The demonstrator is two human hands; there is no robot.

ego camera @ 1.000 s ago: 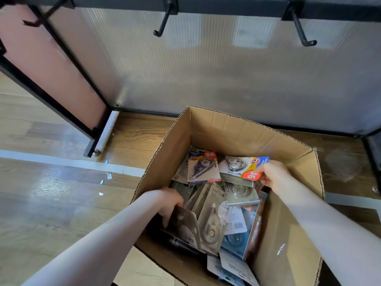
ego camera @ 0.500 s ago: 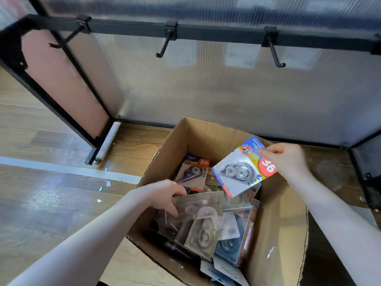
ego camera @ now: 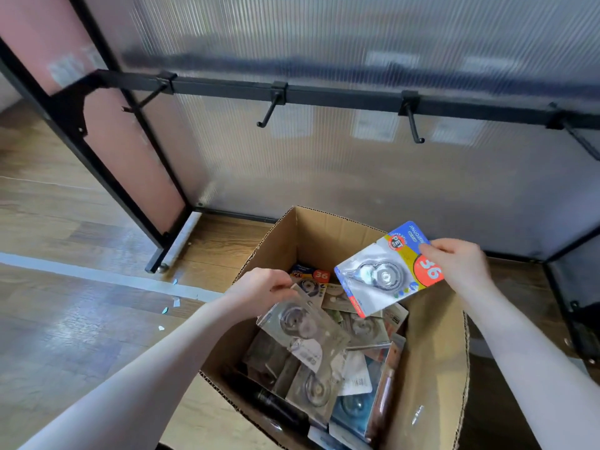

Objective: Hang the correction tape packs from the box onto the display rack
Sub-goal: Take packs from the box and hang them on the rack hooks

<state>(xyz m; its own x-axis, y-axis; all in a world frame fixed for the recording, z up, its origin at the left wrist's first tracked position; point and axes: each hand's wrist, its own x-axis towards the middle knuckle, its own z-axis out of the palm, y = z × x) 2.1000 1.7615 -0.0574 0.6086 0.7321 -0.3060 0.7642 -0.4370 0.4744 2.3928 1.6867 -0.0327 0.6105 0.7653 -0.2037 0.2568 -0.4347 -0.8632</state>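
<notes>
Two hands over the open box, each gripping a correction tape pack.

The left hand (ego camera: 263, 287) pinches a clear-fronted pack (ego camera: 300, 323) just above the loose packs in the cardboard box (ego camera: 431, 378); the right hand (ego camera: 461, 264) pinches a blue and yellow pack (ego camera: 386, 271) (marked 36) held higher, beside the box's far rim. Beyond both hands, the display rack's rail (ego camera: 341, 97) carries bare hooks (ego camera: 268, 113).

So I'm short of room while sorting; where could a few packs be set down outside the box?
Bare wood floor lies left of the box, between it and the rack's foot. Inside the box, packs lie crowded and overlapping.
</notes>
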